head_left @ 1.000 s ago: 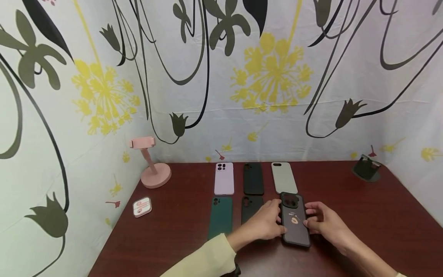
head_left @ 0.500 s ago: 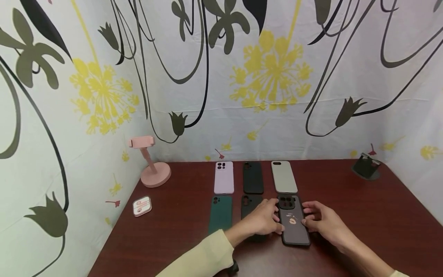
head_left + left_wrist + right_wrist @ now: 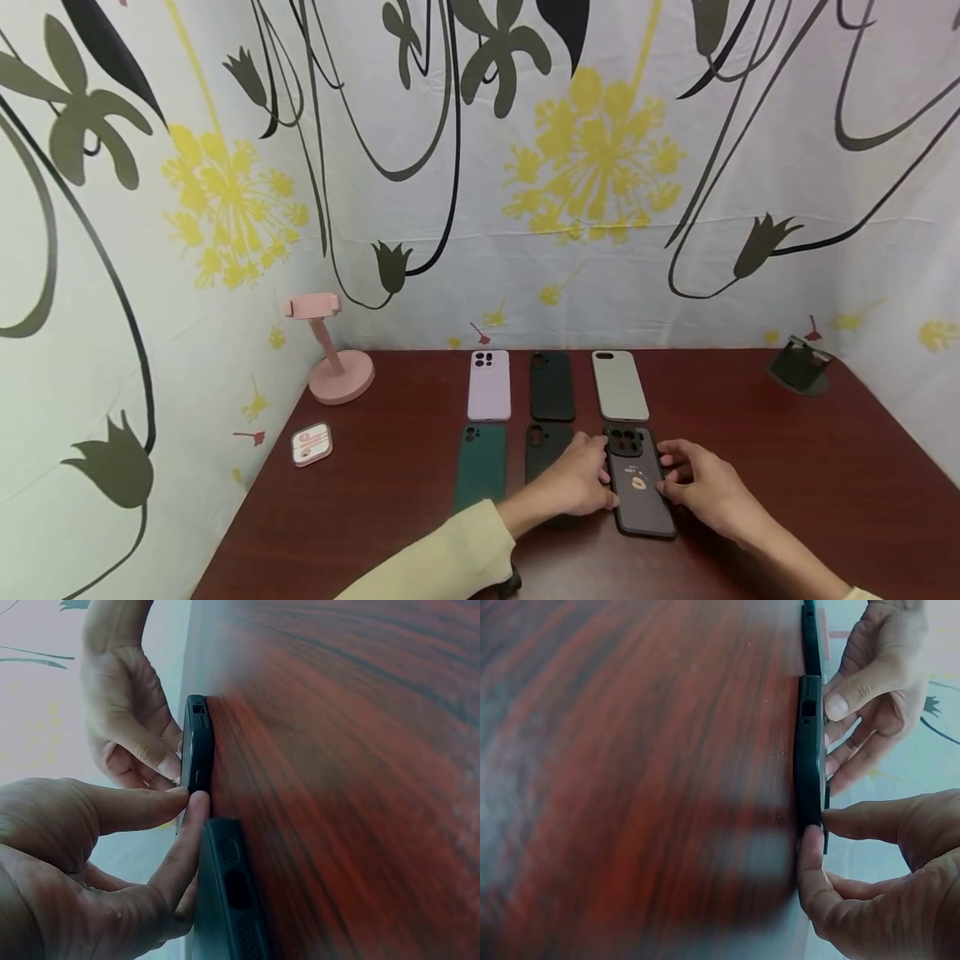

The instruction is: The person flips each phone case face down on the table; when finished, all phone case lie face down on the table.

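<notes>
A black phone case [image 3: 642, 502] with a small light print lies on the table below the pale grey phone case [image 3: 620, 387]. My left hand [image 3: 576, 481] pinches its left edge between thumb and fingers, as the left wrist view also shows. On the opposite edge, my right hand [image 3: 705, 486] holds it with thumb [image 3: 862, 819] and a fingertip. Left of it, partly hidden by my left hand, is a dark phone case [image 3: 546, 447], then a green phone case [image 3: 482, 465]. The back row also has a lilac phone case [image 3: 489, 390] and another dark one [image 3: 552, 387].
A pink phone stand [image 3: 341, 377] stands at the back left, with a small square pink-and-white item [image 3: 311, 445] in front. At the back right is a dark folded stand [image 3: 799, 367]. Patterned cloth [image 3: 450, 208] hangs behind the table [image 3: 360, 517].
The black case, tilted a second ago, has been lowered flat and its top end has come slightly nearer. Both hands have stayed on its edges. The head view has shifted slightly.
</notes>
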The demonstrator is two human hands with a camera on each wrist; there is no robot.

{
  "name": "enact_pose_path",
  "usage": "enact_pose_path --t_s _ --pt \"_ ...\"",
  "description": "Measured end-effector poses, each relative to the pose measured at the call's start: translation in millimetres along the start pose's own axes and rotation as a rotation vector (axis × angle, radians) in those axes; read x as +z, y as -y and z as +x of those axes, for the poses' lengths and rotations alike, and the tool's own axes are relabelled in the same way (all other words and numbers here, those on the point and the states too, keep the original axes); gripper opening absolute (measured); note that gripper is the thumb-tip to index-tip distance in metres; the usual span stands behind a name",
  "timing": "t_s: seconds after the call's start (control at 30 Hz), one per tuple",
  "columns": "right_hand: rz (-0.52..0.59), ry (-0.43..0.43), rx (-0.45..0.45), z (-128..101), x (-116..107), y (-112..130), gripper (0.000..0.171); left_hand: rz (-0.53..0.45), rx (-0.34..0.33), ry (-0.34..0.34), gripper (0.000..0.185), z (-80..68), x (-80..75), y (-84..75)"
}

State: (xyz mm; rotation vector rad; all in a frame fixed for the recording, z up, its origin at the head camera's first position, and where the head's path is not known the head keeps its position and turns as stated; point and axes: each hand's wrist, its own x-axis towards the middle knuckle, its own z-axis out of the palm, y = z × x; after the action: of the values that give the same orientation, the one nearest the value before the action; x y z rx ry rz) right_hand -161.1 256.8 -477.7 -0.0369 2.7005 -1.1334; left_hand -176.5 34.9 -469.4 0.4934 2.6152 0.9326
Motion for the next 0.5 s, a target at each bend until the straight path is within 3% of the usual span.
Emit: enact_pose_path --t_s 0.2,0.27,0.43,0.5 --pt "-0.015 -0.007 -0.015 -1 -1 -1 0.060 -0.040 0.019 0.019 0.088 0.5 -1.2 1.4" --pt "-0.023 -0.003 -0.016 -1 -1 -1 0.059 -0.098 0.021 0.052 0.085 1.0 -5.0 2.7" --pt "-0.087 0.022 -0.026 0 -10 -3 0.057 -0.290 0.038 0.140 0.076 0.7 -25.1 8.4" --pt "-0.128 0.022 -0.049 0 -16 -4 0.059 -0.272 0.074 0.135 0.076 -1.2 -36.4 12.7"
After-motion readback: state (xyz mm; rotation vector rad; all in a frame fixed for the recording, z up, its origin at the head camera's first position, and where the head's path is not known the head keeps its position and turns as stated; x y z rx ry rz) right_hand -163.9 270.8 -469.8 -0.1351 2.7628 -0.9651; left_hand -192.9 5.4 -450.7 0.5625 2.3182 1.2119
